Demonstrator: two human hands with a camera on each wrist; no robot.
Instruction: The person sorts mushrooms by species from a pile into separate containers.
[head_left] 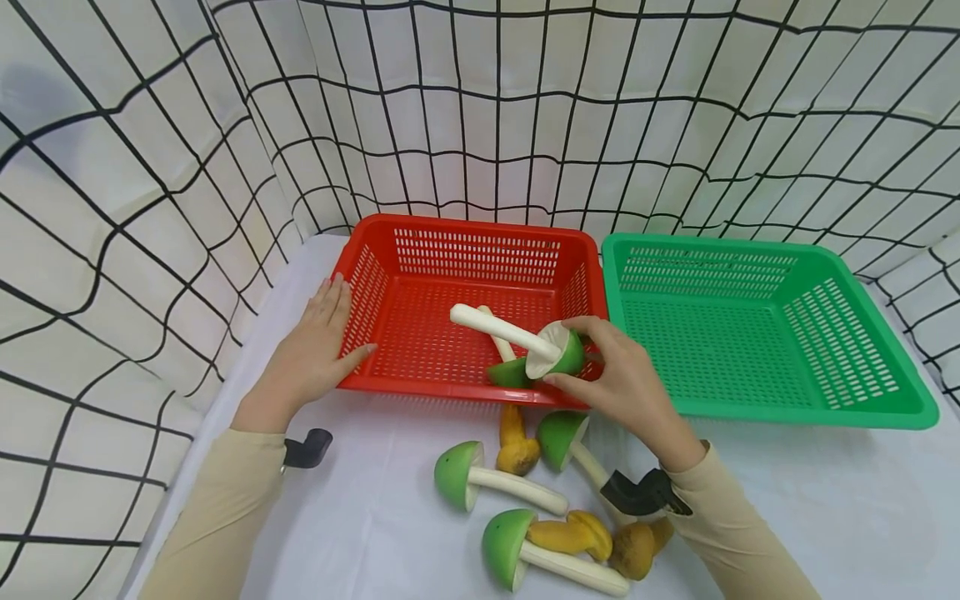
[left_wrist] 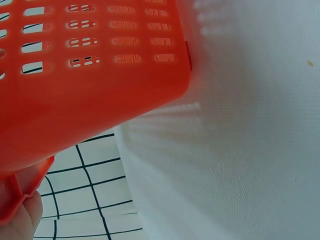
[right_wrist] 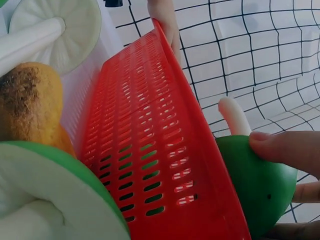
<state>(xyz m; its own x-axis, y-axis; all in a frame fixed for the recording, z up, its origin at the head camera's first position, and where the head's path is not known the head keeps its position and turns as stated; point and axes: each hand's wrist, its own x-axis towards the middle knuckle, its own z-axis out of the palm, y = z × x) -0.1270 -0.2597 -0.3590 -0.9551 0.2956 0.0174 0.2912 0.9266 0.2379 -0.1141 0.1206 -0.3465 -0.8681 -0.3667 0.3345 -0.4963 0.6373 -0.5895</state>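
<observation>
My right hand (head_left: pixel 618 375) grips a toy mushroom by its green cap (head_left: pixel 572 353), over the front right part of the red basket (head_left: pixel 420 390). Its white stem (head_left: pixel 495 327) points left. In the right wrist view the thumb and fingers hold the rounded green cap (right_wrist: pixel 257 187) just past the basket's rim. Beneath it, inside the basket, lies another green-capped mushroom (head_left: pixel 510 373), partly covered. My left hand (head_left: pixel 311 350) rests on the basket's left rim with fingers extended; the left wrist view shows only a bit of that hand (left_wrist: pixel 22 217) at the rim.
In front of the basket, several green-capped mushrooms (head_left: pixel 453 475) and yellow-brown mushrooms (head_left: pixel 573 535) lie on the white cloth (head_left: pixel 360 508). A green basket (head_left: pixel 772 415) stands to the right of the red one. White walls with a black grid (head_left: pixel 480 108) rise behind and to the left.
</observation>
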